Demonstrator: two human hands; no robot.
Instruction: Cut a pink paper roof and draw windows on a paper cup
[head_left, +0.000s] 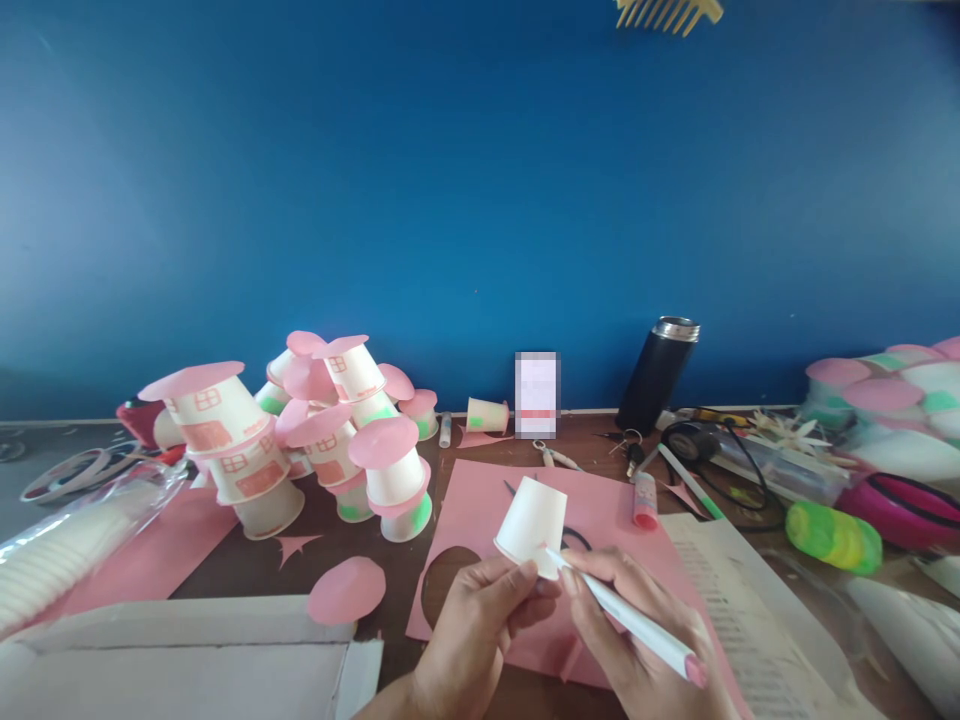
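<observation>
Left-hand grip: left hand (pixel 480 620) pinching paper cup (pixel 531 515) low at its wide rim, thumb in front, fingers tucked behind.
Right-hand grip: right hand (pixel 652 598) closed around white felt-tip pen (pixel 630 619), writing hold.
Pen-to-cup: tip at the cup's near wall, low and right of middle; looks like contact, too small to be sure. Cup lies ahead and left of the right-hand grip.
Pen axis: slants from lower right up-left, running to the cup wall.
Nearer hand: left, on the cup itself; right fingertips just beside the rim.
Cup position: held in front of pink paper sheet (pixel 472 510), between both hands.
Cup pose: upside down, narrow base up, leaning slightly right.
Cup look: white, faint pink mark by the pen tip, visible wall otherwise plain.
Pen look: pale barrel, pink end plug toward the wrist.
Left of cup: pink paper disc (pixel 346 590), then cup tower (pixel 246 468) with drawn windows.
</observation>
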